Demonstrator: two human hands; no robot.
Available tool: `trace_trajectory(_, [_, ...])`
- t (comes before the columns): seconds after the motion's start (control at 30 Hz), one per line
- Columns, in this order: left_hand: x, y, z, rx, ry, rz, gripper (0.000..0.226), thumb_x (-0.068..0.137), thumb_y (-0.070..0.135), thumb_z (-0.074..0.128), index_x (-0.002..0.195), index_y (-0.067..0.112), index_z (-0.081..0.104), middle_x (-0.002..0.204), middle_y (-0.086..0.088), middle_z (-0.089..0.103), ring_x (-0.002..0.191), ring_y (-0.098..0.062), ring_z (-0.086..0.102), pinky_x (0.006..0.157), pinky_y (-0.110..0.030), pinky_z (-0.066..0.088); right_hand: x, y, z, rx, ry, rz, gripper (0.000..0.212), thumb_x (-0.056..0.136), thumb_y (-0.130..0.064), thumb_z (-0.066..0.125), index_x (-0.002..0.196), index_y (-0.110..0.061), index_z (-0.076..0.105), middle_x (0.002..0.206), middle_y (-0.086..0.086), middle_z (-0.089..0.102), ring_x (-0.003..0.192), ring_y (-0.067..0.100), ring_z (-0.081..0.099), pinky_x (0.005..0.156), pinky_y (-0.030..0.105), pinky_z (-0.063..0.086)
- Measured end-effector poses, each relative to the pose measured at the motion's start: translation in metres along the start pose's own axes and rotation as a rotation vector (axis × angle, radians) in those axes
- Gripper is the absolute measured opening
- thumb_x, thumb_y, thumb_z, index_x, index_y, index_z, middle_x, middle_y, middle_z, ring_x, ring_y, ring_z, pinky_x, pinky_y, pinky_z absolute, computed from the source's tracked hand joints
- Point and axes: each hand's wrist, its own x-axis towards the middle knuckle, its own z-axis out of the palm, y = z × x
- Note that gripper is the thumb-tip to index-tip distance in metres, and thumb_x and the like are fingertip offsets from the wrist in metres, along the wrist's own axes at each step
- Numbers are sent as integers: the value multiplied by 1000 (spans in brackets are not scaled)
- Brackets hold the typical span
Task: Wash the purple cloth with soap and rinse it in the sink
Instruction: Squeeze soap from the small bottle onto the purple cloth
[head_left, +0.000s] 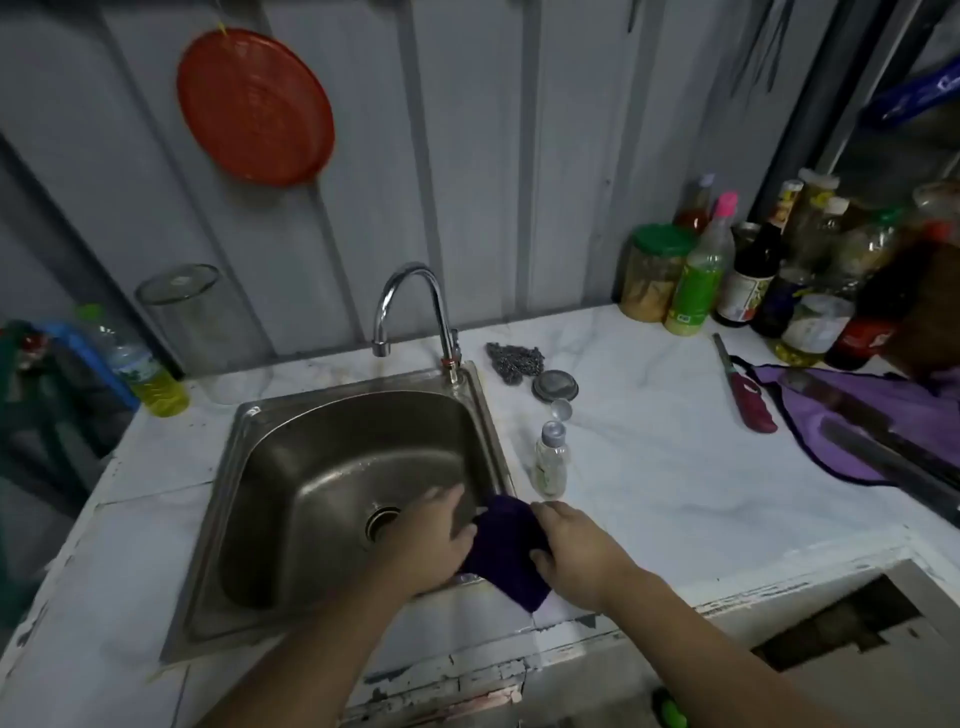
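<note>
A dark purple cloth (506, 551) is bunched over the front right corner of the steel sink (249, 499). My left hand (431, 545) grips its left side, over the basin near the drain (382, 522). Gripping the cloth's right side is my right hand (576, 556), above the counter edge. A small clear soap bottle (550, 460) stands just right of the sink with its cap flipped open. The chrome tap (410, 306) arches over the back of the basin; no water runs from it.
A steel scourer (514, 358) and a round metal lid (555, 385) lie behind the soap bottle. A red lighter (748, 400) and a light purple cloth (852, 421) lie at the right, with several bottles and jars (753, 270) behind. A yellow liquid bottle (145, 374) stands left.
</note>
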Motion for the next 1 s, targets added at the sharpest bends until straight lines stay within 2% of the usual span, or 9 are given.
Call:
trace_trajectory(0.17, [25,9,38,15,-73,32,56,96,45,54,145,19,49,139,-2,57,123,-20,55,102,-37,47,9,18,22,15,36,90,31,91,-18,55,121,-11,55,120,10,60,104,27,56,87,33,45])
trace_trajectory(0.27, [36,20,54,55,-23,-18,48,91,52,58,126,19,60,121,-2,63,110,-21,60,88,-36,52,12,21,29,23,70,100,28,92,-17,54,119,-11,57,117,9,61,101,25,57,83,31,45])
trace_trajectory(0.4, [45,31,67,81,-4,-130,43,84,53,68,111,19,64,112,-2,65,103,-22,63,79,-35,53,14,24,33,46,102,121,25,90,-17,54,114,-11,59,114,8,63,96,24,57,76,28,42])
trace_trajectory(0.5, [52,29,67,14,16,-202,36,83,46,73,107,20,66,107,-1,69,95,-21,66,68,-32,50,17,24,32,65,117,148,32,90,-20,56,122,-13,58,118,7,63,101,23,58,84,30,47])
trace_trajectory(0.67, [51,18,69,-67,57,-264,27,88,34,71,112,23,64,104,0,72,91,-21,69,73,-35,57,23,21,26,88,191,253,36,94,-26,59,126,-12,56,119,8,62,104,24,60,87,32,50])
trace_trajectory(0.8, [55,12,66,-114,56,-291,27,93,28,66,119,20,63,111,-3,70,98,-24,68,73,-33,54,31,20,19,130,298,387,33,93,-28,61,120,-10,53,114,9,60,99,26,61,72,28,44])
trace_trajectory(0.87, [55,8,62,-169,72,-298,25,96,26,62,120,18,61,109,-3,69,97,-23,66,73,-32,50,38,18,14,183,366,435,46,91,-29,65,127,-7,48,119,10,58,103,27,60,73,27,41])
trace_trajectory(0.93, [52,5,54,-274,110,-296,19,97,25,61,115,20,60,100,3,64,89,-18,62,72,-31,50,46,16,8,257,423,421,60,88,-32,71,135,-6,44,125,10,56,110,27,58,79,29,44])
trace_trajectory(1.0, [48,0,42,-425,144,-294,11,96,24,61,107,24,58,96,7,62,84,-11,60,68,-29,49,56,12,2,320,455,386,63,86,-34,74,136,-10,44,126,7,57,110,25,59,83,33,49])
